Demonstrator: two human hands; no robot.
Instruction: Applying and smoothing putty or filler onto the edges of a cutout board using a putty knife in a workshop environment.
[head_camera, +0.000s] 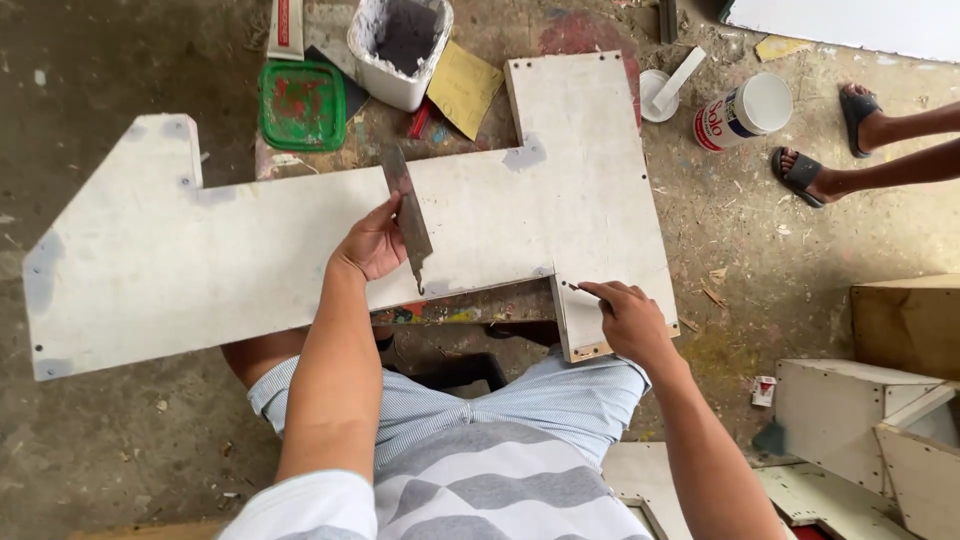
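A large pale wooden panel (200, 270) with stepped, angular edges and grey filler patches lies across my lap and the floor. My left hand (372, 245) grips a flat metal putty knife (408, 215), blade held upright over the panel's middle, with dark filler at its lower tip. My right hand (625, 315) rests on the panel's lower right tab, index finger pointing at small holes near its edge.
Beyond the panel sit a white tub of dark filler (400, 45), a green lid (302, 105), yellow sandpaper (465, 88) and a white can (745, 108). Another person's sandalled feet (830, 150) stand at the right. Wooden box pieces (870, 430) lie at the lower right.
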